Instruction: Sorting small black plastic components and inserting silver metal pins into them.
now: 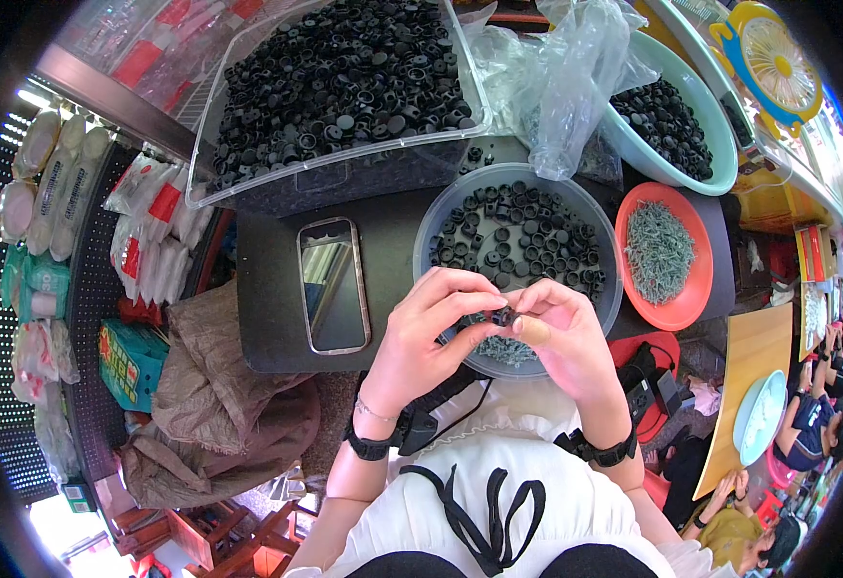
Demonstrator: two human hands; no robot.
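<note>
Over the near half of a round grey basin (pixel 420 229), my left hand (pixel 433 323) and my right hand (pixel 568 337) meet fingertip to fingertip. Between them they pinch a small black plastic cap-like part (pixel 504 316), mostly covered by the fingers. Loose black ring-shaped caps (pixel 527 229) fill the far part of the basin. Just below my fingers, a heap of small grey screws (pixel 506 353) lies at the basin's near side. Right of the basin, an orange-red plate (pixel 692 299) carries a larger pile of similar screws (pixel 667 249).
A large clear bin (pixel 344 152) of black caps stands at the back left. Behind the plate sits a pale green basin (pixel 725 144) with more caps, beside a clear plastic bag (pixel 566 106). A phone (pixel 333 289) lies left. Other people work far right.
</note>
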